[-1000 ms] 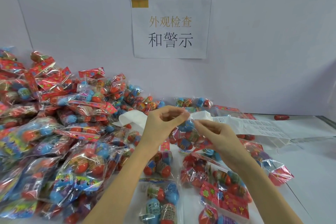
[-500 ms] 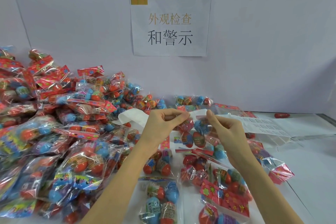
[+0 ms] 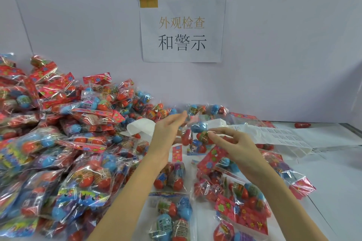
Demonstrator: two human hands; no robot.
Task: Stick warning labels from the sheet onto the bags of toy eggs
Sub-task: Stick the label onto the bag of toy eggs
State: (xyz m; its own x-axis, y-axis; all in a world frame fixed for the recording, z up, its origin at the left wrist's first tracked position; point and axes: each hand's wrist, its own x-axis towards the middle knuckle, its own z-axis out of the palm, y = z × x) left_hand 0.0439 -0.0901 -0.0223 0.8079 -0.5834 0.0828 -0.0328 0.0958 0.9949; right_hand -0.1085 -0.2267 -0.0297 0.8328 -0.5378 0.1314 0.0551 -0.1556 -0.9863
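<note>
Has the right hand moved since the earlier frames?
Yes. The right hand has drifted down and right relative to the wall sign, its fingers now spread beside the held bag.

Both my forearms reach forward, bare. My left hand (image 3: 168, 131) is raised with fingers extended and pointing right, relaxed. My right hand (image 3: 233, 143) sits just beside it, palm down, fingers (image 3: 217, 132) loosely spread and slightly bent.

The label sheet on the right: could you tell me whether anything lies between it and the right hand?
Nothing visible does. The right hand hovers beside the label sheet, whose near end lies above its fingertips; only bagged eggs lie underneath.
</note>
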